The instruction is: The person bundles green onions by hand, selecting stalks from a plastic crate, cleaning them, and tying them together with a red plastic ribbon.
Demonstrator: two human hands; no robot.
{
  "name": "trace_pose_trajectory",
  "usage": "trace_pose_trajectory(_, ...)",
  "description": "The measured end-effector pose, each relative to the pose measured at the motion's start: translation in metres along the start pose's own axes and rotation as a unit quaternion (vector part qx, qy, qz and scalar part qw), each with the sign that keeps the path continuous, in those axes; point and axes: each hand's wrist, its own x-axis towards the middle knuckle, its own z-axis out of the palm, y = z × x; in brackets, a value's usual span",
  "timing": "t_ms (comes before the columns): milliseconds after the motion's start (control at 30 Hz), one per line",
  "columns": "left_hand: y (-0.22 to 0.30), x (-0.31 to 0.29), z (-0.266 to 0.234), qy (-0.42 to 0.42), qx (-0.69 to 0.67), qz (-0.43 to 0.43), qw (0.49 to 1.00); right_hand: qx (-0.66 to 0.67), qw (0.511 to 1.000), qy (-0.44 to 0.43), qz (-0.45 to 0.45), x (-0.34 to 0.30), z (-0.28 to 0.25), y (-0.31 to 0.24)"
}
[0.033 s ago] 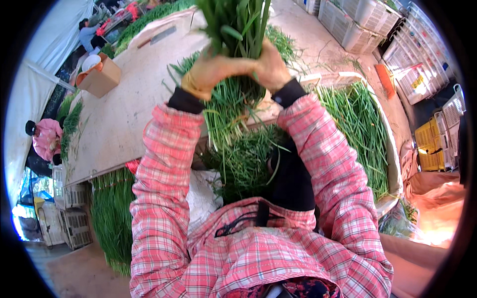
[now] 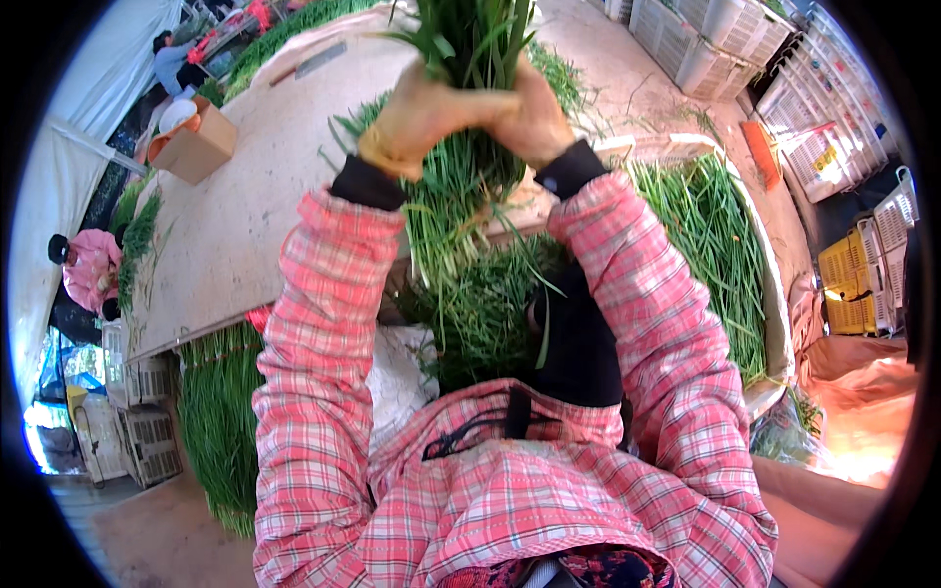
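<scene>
Moved slightly forward: bare left hand [image 2: 417, 116] and right hand [image 2: 535, 115], curled round long-leaved green bunch [image 2: 475, 44], slack grip risking spilled leaves.

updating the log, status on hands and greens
Left hand, right hand: both around long-leaved green bundle. Top out of frame. Loose green leaves below.

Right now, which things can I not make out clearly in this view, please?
- Bunch: head view, its top is cut off by the upper edge.
- Left hand and right hand: head view, far-side fingers are hidden by the bunch.
- Box: head view, its bottom is hidden by its walls.
- Person in pink: head view, too small to tell what they hold.
</scene>
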Motion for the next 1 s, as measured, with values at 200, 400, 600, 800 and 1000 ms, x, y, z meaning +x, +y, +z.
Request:
trace_pose_trajectory(200, 0.062, 0.011, 0.028, 0.288, 0.022, 0.003, 0.957, -0.455, 0.873, 0.081, -0.153, 0.006, 0.038, -0.037)
trace_pose_trajectory(400, 0.094, -0.034, -0.048, 0.206, -0.18, 0.025, 0.962, -0.414, 0.902, -0.029, -0.117, -0.045, 0.067, -0.056)
trace_pose_trajectory(600, 0.154, -0.112, -0.111, 0.208, -0.296, 0.038, 0.931, -0.413, 0.899, -0.123, -0.083, -0.123, 0.094, -0.06)
trace_pose_trajectory(800, 0.159, -0.216, -0.146, 0.226, -0.366, 0.098, 0.897, -0.392, 0.898, -0.174, -0.1, -0.192, 0.107, -0.054)
trace_pose_trajectory(1000, 0.138, -0.273, -0.13, 0.326, -0.371, 0.147, 0.857, -0.433, 0.869, -0.236, 0.031, -0.224, 0.072, -0.023)
